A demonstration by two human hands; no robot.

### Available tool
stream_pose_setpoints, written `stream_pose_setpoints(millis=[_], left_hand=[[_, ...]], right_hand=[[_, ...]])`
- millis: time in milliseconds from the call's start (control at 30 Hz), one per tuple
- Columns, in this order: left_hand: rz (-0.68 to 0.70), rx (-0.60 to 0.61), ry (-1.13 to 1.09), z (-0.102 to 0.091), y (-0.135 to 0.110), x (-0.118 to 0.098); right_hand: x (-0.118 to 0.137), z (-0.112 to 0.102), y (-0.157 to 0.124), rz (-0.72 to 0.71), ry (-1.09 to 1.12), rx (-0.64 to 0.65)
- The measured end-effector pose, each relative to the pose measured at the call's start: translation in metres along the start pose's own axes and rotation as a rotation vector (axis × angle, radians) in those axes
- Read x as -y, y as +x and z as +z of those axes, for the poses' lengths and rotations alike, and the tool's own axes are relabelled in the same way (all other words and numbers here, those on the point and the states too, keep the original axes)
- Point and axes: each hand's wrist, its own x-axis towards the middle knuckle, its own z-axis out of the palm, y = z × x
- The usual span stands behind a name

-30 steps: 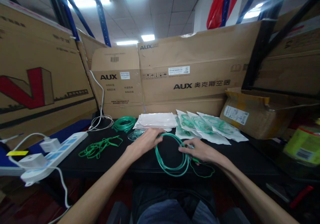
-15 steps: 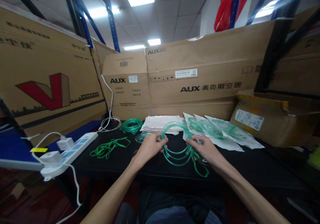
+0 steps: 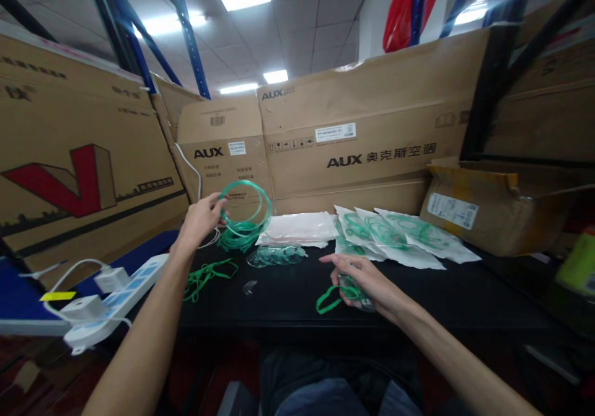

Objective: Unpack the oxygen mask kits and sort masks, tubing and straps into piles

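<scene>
My left hand [image 3: 203,219] is closed on the edge of a coil of green tubing [image 3: 268,208], held up over a pile of coiled green tubing [image 3: 235,240] at the back left. Lower right, above the black table [image 3: 288,301], my right hand [image 3: 367,279] is wrapped round a clear plastic piece, probably a mask [image 3: 367,306], mostly hidden by the fingers. A green elastic strap [image 3: 328,301] loops out of that hand. Between the hands lie a row of clear nested plastic masks [image 3: 277,255] and a small clear piece [image 3: 250,287]. Loose green straps [image 3: 204,279] lie near my left forearm.
White packets [image 3: 300,227] are stacked at the back middle. Several clear-fronted packets with green tubing [image 3: 383,233] fan out to their right, beside an open cardboard box [image 3: 497,217]. A white power strip [image 3: 116,304] lies at left. Tall cardboard sheets [image 3: 372,118] wall the back.
Both hands were together at the tubing coil in the middle. My left hand has carried the coil left and up over the pile; my right hand has stayed at right with the strapped clear piece.
</scene>
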Motion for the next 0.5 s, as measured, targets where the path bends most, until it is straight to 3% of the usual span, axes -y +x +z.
stream_pose_setpoints(millis=[100, 233, 367, 500], left_hand=[[-0.145, 0.047, 0.059, 0.005, 0.028, 0.034], [-0.307, 0.179, 0.121, 0.034, 0.047, 0.064], [-0.37, 0.2, 0.176, 0.059, 0.052, 0.076], [-0.379, 0.126, 0.206, 0.069, 0.05, 0.076]], right_hand=[[-0.013, -0.018, -0.007, 0.087, 0.112, -0.079], [-0.022, -0.031, -0.014, 0.092, 0.208, -0.121], [-0.024, -0.029, -0.017, 0.088, 0.17, -0.119], [-0.025, -0.024, -0.02, 0.056, 0.106, -0.12]])
